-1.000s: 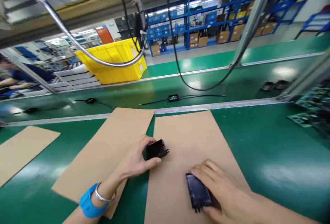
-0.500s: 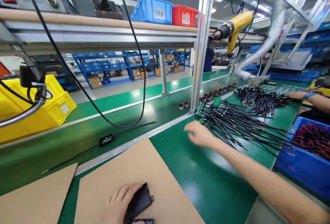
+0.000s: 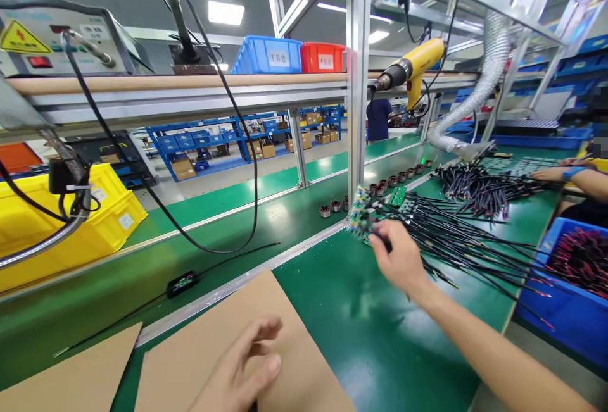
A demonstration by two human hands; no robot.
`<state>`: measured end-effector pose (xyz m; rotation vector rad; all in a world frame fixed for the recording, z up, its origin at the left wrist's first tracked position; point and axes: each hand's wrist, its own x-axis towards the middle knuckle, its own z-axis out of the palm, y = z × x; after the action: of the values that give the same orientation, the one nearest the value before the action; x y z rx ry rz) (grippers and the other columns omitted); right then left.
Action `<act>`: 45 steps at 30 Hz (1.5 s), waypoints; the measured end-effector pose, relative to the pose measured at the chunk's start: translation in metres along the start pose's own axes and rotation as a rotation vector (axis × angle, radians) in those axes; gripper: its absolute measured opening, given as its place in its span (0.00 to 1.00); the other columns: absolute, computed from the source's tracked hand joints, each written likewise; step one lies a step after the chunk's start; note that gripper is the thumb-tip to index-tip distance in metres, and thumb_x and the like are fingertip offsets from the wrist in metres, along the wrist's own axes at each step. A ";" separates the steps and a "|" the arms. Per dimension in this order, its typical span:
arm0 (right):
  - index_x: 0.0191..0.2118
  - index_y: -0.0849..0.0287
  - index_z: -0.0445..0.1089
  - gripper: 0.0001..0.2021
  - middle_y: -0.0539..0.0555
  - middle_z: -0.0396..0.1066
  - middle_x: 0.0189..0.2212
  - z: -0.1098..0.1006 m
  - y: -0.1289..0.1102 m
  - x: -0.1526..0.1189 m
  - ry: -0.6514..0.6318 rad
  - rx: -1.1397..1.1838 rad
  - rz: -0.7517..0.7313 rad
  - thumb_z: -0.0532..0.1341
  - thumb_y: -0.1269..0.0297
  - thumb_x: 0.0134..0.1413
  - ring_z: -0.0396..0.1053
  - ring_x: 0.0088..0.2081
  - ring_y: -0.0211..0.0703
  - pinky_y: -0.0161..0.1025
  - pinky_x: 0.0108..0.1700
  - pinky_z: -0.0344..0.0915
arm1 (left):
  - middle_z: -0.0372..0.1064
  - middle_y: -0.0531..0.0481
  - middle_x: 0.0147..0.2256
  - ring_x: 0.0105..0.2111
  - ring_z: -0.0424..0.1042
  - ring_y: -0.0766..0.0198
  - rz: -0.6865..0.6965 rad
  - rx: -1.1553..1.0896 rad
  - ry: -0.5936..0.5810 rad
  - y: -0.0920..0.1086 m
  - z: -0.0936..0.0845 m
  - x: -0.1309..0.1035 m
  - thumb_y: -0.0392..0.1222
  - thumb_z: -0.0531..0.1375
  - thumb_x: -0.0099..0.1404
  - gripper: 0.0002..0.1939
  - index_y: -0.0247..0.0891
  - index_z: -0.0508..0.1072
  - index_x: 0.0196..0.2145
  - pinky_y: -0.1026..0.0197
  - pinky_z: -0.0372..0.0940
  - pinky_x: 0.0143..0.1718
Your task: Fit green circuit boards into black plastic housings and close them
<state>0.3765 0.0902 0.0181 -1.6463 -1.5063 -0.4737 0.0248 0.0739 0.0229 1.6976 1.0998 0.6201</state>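
Note:
My right hand (image 3: 401, 259) is closed in a pinch on a wired circuit board (image 3: 361, 212), blurred by motion, at the left end of the cable pile. Black cables (image 3: 441, 225) fan out to the right from the other green boards (image 3: 398, 195). Over the cardboard sheet (image 3: 209, 330), my left hand (image 3: 249, 358) has its fingers curved, with a gap between thumb and fingertips. Nothing shows in that gap. A sliver of something black peeks out below the left hand at the bottom edge, mostly hidden.
A black case with a board inside (image 3: 182, 285) lies on the green conveyor. Copper-wound motor parts (image 3: 336, 206) stand in a row by the metal post (image 3: 357, 95). A yellow heat gun (image 3: 418, 67) hangs above. Another person's arm (image 3: 584, 179) is at right, near a blue bin (image 3: 546, 298).
My right hand has closed on a wired board at the pile. My left hand has come away from the black casing it held, and its fingers have parted. The view has tilted upward.

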 end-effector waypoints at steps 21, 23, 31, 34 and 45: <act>0.36 0.58 0.67 0.07 0.48 0.67 0.23 -0.047 -0.110 0.007 -0.619 0.657 -0.122 0.52 0.69 0.57 0.63 0.25 0.39 0.35 0.27 0.60 | 0.67 0.47 0.54 0.58 0.62 0.49 0.699 0.220 0.217 0.113 -0.012 0.019 0.49 0.56 0.66 0.16 0.46 0.75 0.48 0.47 0.56 0.59; 0.33 0.58 0.65 0.07 0.47 0.63 0.21 -0.047 -0.115 0.012 -0.536 0.623 0.003 0.51 0.68 0.58 0.59 0.23 0.37 0.34 0.25 0.55 | 0.50 0.45 0.65 0.63 0.53 0.46 0.643 0.052 0.295 0.093 -0.002 0.020 0.58 0.56 0.63 0.34 0.47 0.57 0.63 0.44 0.53 0.61; 0.33 0.58 0.67 0.16 0.48 0.67 0.20 -0.085 -0.133 0.022 -0.966 0.803 0.200 0.52 0.51 0.62 0.57 0.15 0.33 0.32 0.16 0.53 | 0.67 0.47 0.50 0.47 0.72 0.57 0.386 -0.458 0.387 0.080 0.053 0.039 0.53 0.62 0.62 0.32 0.48 0.53 0.59 0.54 0.66 0.50; 0.37 0.58 0.70 0.21 0.50 0.69 0.21 -0.112 -0.121 0.038 -1.203 0.785 0.205 0.53 0.44 0.60 0.56 0.13 0.33 0.32 0.14 0.52 | 0.72 0.51 0.37 0.25 0.72 0.68 0.231 -0.437 0.192 0.094 0.022 0.031 0.49 0.60 0.62 0.21 0.43 0.61 0.51 0.66 0.67 0.26; 0.53 0.58 0.70 0.28 0.57 0.74 0.43 -0.023 -0.057 0.042 -1.207 0.549 -0.326 0.68 0.54 0.44 0.71 0.40 0.47 0.36 0.35 0.65 | 0.77 0.43 0.38 0.12 0.61 0.77 -0.505 -0.296 -0.428 0.040 0.045 -0.049 0.50 0.60 0.62 0.18 0.35 0.71 0.44 0.75 0.48 0.07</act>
<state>0.3371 0.0949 0.0814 -1.2162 -2.4598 0.8991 0.0534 0.0055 0.0462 1.1598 1.0100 0.0810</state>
